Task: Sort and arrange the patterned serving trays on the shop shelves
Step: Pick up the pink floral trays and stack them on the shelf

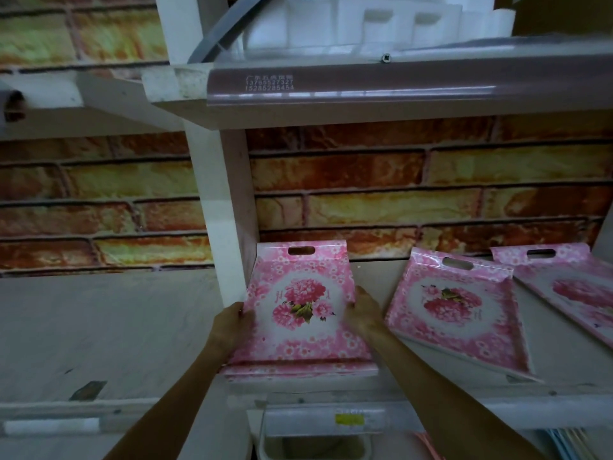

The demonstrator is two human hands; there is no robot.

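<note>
We see a wall (398, 180) printed with orange and yellow brick behind white shelving. An upper shelf (398, 104) runs across the top with a brownish plastic strip along its front edge, and white foam packing pieces (381, 24) sit on it. Below, the lower shelf (564, 370) carries the pink trays. A white upright post (219, 207) stands at its left side.

The stack of pink flowered trays (298, 327) lies just right of that post, its near edge over the shelf front; the top tray shows a large pink bloom and a slot handle at its far end. A second tray (461, 310) lies apart to the right, angled, and a third tray (570, 283) lies further right, partly cut off.

Our left hand (232, 322) grips the left edge of the top tray, fingers curled against the rim. Our right hand (363, 310) holds the right edge, somewhat blurred. A small yellow price label (348, 419) sits in the shelf's front rail.
</note>
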